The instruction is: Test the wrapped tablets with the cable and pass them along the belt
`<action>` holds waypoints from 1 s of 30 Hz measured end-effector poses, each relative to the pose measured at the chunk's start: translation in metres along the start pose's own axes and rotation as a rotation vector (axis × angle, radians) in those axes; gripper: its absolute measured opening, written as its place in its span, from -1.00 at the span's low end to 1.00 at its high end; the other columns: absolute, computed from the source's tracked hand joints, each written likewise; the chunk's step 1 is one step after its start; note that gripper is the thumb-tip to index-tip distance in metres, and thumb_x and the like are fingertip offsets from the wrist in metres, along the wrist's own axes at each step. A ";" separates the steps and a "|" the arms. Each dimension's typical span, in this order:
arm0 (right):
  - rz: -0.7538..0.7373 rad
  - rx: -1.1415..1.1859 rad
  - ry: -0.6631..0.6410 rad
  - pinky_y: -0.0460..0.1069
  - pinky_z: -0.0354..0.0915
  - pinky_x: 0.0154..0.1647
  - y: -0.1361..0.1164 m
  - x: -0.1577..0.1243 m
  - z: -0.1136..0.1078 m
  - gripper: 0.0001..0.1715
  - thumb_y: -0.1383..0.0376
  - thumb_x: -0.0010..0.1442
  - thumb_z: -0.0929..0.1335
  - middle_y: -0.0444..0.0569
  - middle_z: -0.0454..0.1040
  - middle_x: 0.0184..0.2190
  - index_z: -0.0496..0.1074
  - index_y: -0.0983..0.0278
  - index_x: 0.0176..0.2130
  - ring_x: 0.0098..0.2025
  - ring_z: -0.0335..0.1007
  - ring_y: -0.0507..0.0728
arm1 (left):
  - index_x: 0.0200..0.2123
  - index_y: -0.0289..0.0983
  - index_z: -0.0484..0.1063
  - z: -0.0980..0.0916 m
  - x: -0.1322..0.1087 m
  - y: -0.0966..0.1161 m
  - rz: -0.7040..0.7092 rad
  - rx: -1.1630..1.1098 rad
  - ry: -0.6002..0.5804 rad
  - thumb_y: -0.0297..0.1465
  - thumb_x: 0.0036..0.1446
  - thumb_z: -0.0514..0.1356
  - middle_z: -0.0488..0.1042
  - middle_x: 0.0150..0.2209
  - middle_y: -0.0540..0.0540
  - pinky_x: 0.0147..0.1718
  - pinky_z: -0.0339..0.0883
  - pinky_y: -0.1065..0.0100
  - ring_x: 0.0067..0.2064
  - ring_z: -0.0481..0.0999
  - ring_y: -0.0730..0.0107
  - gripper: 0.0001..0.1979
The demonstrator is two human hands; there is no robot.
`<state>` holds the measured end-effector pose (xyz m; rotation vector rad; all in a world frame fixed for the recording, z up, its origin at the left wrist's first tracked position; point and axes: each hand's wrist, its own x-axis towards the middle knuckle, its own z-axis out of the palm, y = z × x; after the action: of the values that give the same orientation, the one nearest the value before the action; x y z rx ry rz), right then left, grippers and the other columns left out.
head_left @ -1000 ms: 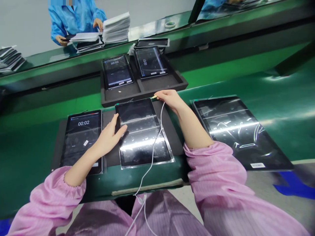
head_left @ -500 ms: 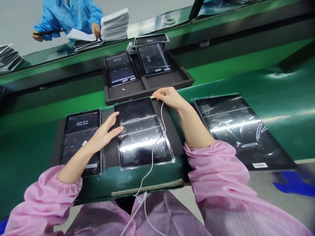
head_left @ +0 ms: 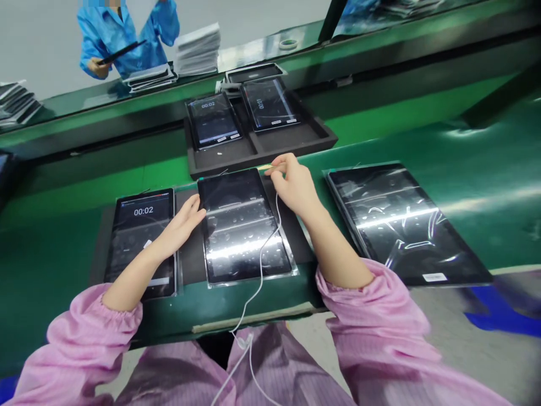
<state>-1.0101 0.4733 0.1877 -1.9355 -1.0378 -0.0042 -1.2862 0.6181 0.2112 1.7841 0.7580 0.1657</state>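
Note:
A tablet with a dark, glossy screen under clear film lies in front of me. My left hand rests at its left edge, fingers stretched out and the thumb close to the screen's rim. At the top right corner, my right hand pinches the end of a white earphone cable. A pale yellowish bit shows at those fingertips; whether the plug sits in the tablet I cannot tell. The cable runs down over the screen to my lap, where it splits in two. Left of this, a second tablet shows 00:02.
A larger film-covered stack of tablets lies at right. Beyond, a black tray holds tablets with lit screens. Across the line, a person in blue holds a dark flat object beside paper-like stacks and a tape roll.
My left fingers have drawn closer together at the tablet's edge. My right hand has turned slightly, still at the corner. The person opposite has raised the dark flat object.

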 end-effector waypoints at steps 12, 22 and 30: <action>0.049 0.105 -0.110 0.31 0.35 0.15 -0.010 -0.010 -0.003 -0.75 0.36 0.09 0.22 -0.02 0.62 -0.28 0.13 0.10 -0.19 0.02 0.58 0.32 | 0.52 -0.23 -0.17 0.001 0.002 0.002 0.019 0.101 -0.089 0.09 0.32 0.11 -0.11 0.54 -0.18 0.50 -0.20 0.09 0.55 -0.13 0.14 -0.07; -0.653 0.126 -0.669 0.35 0.14 0.36 -0.093 -0.149 -0.052 -0.59 0.43 0.23 0.25 -0.11 0.65 -0.20 0.41 0.08 0.01 -0.04 0.54 0.25 | 0.37 -0.29 0.23 0.025 -0.072 0.007 0.444 0.778 -0.071 -0.22 0.49 -0.06 0.00 0.51 -0.33 0.42 -0.13 -0.29 0.54 -0.09 -0.13 -0.50; -0.705 -0.117 -0.758 0.05 0.30 -0.36 -0.077 -0.244 -0.038 -0.74 0.49 0.44 0.24 0.02 0.63 -0.27 0.50 0.36 -0.08 -0.35 0.44 0.14 | 0.27 -0.30 0.34 0.051 -0.092 0.003 0.677 0.935 -0.099 -0.32 0.48 -0.02 0.15 0.44 -0.41 0.35 0.03 -0.35 0.49 0.09 -0.23 -0.59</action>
<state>-1.2039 0.3034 0.1711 -1.5807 -2.2214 0.2963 -1.3334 0.5241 0.2197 2.8765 0.0923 0.1781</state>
